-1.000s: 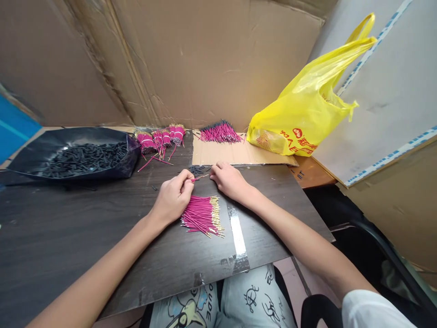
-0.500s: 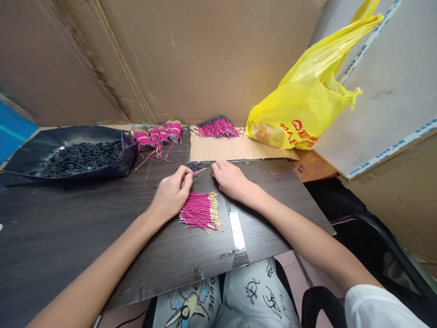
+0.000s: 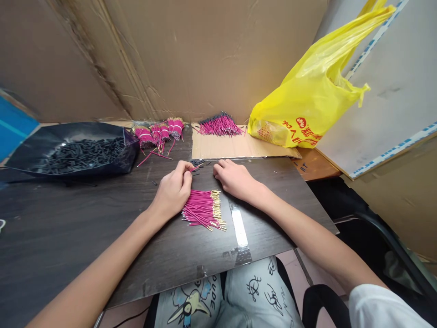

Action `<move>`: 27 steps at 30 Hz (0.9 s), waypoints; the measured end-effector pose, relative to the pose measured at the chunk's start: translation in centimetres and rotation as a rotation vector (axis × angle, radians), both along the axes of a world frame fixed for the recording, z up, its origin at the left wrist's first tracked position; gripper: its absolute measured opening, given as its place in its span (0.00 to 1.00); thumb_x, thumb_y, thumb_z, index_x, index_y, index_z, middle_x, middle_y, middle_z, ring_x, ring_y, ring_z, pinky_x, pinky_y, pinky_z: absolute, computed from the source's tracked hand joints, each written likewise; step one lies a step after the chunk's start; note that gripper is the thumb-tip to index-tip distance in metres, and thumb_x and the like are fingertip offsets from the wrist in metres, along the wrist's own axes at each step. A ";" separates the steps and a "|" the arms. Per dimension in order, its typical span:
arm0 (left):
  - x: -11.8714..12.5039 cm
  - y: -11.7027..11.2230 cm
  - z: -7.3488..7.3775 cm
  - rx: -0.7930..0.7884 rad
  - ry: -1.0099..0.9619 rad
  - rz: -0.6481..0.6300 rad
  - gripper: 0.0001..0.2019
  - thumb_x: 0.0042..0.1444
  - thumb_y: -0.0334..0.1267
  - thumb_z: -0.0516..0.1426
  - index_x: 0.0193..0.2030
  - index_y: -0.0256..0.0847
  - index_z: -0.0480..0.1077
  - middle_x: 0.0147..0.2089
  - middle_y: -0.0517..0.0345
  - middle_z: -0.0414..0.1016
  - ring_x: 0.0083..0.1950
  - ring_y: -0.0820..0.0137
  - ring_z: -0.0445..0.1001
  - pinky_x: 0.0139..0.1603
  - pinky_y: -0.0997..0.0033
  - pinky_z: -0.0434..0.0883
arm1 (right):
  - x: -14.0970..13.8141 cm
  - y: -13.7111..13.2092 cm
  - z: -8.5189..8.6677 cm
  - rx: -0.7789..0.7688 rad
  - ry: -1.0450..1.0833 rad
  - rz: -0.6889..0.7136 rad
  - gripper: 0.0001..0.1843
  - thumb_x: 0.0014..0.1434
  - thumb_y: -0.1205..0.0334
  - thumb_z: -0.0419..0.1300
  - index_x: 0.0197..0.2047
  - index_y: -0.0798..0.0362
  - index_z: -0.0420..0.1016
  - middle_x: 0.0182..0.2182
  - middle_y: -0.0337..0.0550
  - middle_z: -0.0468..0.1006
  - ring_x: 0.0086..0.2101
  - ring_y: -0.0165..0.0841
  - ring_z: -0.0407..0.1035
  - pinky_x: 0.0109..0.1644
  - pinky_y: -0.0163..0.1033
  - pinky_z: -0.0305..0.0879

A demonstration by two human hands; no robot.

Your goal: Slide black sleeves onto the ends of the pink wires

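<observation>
My left hand [image 3: 173, 190] pinches one thin pink wire [image 3: 195, 168] between thumb and fingers, just above a loose pile of pink wires with gold tips [image 3: 204, 209] on the dark board [image 3: 102, 237]. My right hand [image 3: 234, 178] rests knuckles up to the right of that pile, fingers curled down near a few small black tube pieces [image 3: 198, 163]; what its fingertips hold is hidden.
A black bag of black tubes [image 3: 73, 152] lies at the far left. Tied pink wire bundles [image 3: 159, 133] and a fan of finished wires [image 3: 219, 126] on cardboard [image 3: 235, 146] sit at the back. A yellow plastic bag [image 3: 314, 91] stands at the right. Cardboard walls enclose the desk.
Both hands stayed close together above the pile, shifting slightly toward the black tube pieces. The view tilted a little; the pink wire in the left hand now shows less.
</observation>
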State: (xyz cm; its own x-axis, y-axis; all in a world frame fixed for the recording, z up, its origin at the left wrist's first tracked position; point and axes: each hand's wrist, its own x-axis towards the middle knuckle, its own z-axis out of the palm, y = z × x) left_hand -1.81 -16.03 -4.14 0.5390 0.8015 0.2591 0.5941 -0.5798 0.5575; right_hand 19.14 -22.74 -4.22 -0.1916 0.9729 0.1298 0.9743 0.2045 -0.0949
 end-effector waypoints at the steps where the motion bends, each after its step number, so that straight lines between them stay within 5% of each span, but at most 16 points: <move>1: 0.0 -0.1 0.1 0.009 0.001 0.018 0.12 0.68 0.41 0.46 0.51 0.41 0.66 0.40 0.54 0.77 0.38 0.66 0.74 0.46 0.67 0.67 | 0.0 0.0 0.0 -0.002 -0.002 -0.001 0.13 0.73 0.64 0.49 0.52 0.58 0.72 0.51 0.54 0.75 0.51 0.37 0.66 0.45 0.38 0.63; 11: -0.3 -0.2 0.6 0.056 0.034 0.054 0.15 0.69 0.43 0.47 0.51 0.41 0.72 0.35 0.57 0.77 0.32 0.69 0.71 0.41 0.70 0.65 | 0.5 -0.3 0.5 -0.053 0.011 0.001 0.11 0.71 0.69 0.52 0.51 0.57 0.73 0.51 0.51 0.75 0.50 0.35 0.66 0.45 0.37 0.60; 18: -0.2 0.0 -0.1 0.061 0.036 -0.032 0.15 0.69 0.43 0.47 0.49 0.42 0.73 0.42 0.54 0.80 0.37 0.67 0.74 0.45 0.69 0.67 | -0.1 -0.5 0.9 -0.101 -0.076 -0.024 0.16 0.66 0.75 0.50 0.54 0.60 0.71 0.53 0.55 0.73 0.52 0.39 0.66 0.43 0.39 0.62; 27: -0.3 0.3 0.1 0.030 0.051 0.044 0.08 0.61 0.38 0.49 0.44 0.43 0.66 0.31 0.59 0.71 0.32 0.67 0.70 0.39 0.69 0.63 | 0.4 -0.8 0.9 -0.130 -0.036 -0.018 0.17 0.66 0.75 0.50 0.54 0.59 0.71 0.52 0.53 0.74 0.49 0.36 0.68 0.44 0.38 0.62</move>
State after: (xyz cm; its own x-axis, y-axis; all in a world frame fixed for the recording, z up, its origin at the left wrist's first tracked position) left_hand -2.08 -15.70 -4.01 0.5163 0.8170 0.2568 0.6465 -0.5685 0.5088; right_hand 19.49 -23.57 -3.29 -0.1764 0.9843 -0.0044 0.9809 0.1754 -0.0845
